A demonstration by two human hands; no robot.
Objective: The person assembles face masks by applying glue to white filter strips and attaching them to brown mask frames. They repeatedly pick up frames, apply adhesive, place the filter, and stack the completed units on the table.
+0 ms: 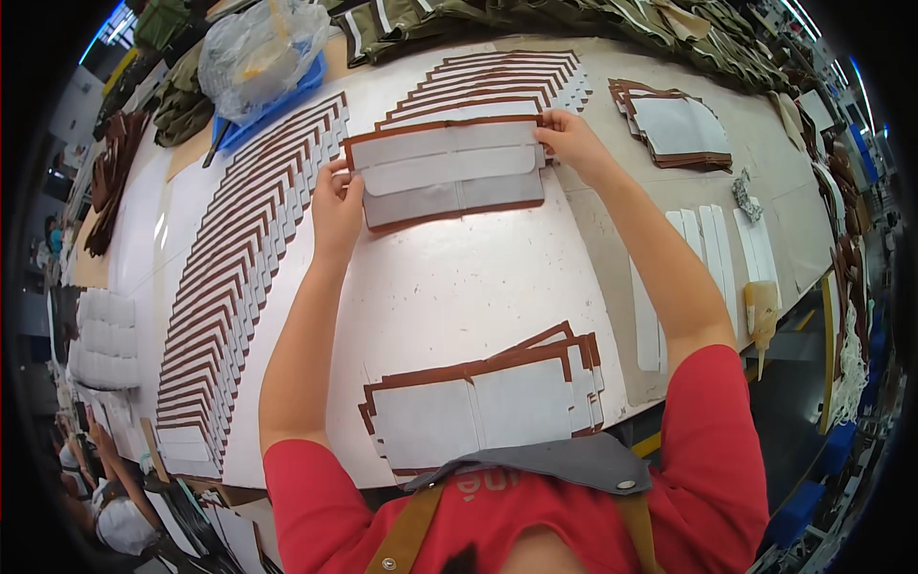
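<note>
A rectangular brown panel faced with white-grey backing (449, 172) is held up between both hands over the far middle of the table. Its brown edges show at the top and bottom, and a flap-like white piece lies across its front. My left hand (337, 206) grips the left edge with bent fingers. The upper right corner is pinched by my right hand (574, 145). Just beyond it lies a fanned row of similar panels (492, 84). Close to my body rests an uneven pile of brown-edged white panels (473, 411).
A long fanned row of panels (234, 277) runs down the left side. At the back left, a plastic-covered tub (258, 67) sits in a blue tray (273, 117). Olive-green fabric pieces (564, 29) line the far edge. White strips (715, 253) and a yellowish brush (761, 311) lie right.
</note>
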